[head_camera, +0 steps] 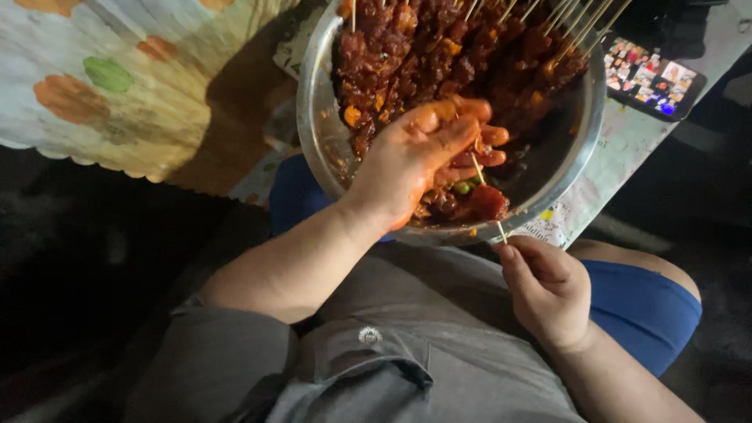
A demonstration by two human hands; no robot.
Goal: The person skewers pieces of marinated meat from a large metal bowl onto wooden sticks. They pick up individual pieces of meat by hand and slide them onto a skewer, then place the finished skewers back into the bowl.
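A big steel bowl (583,149) rests over my lap, piled with marinated meat skewers (439,47). My left hand (415,160) reaches into it, sauce-coated fingers curled around meat pieces (478,200) near the front rim. My right hand (548,290) sits just below the rim, pinching the thin wooden skewer stick (489,204) that runs up into that meat.

I see a silver metal bowl (317,133) holding dark red-brown marinated meat (439,55) on pale wooden skewers (576,27). My left hand (411,160) is coated orange-red with sauce. The cloth (102,78) is cream, patterned with orange and green blobs. My shirt (392,345) is grey, my shorts (646,309) blue.
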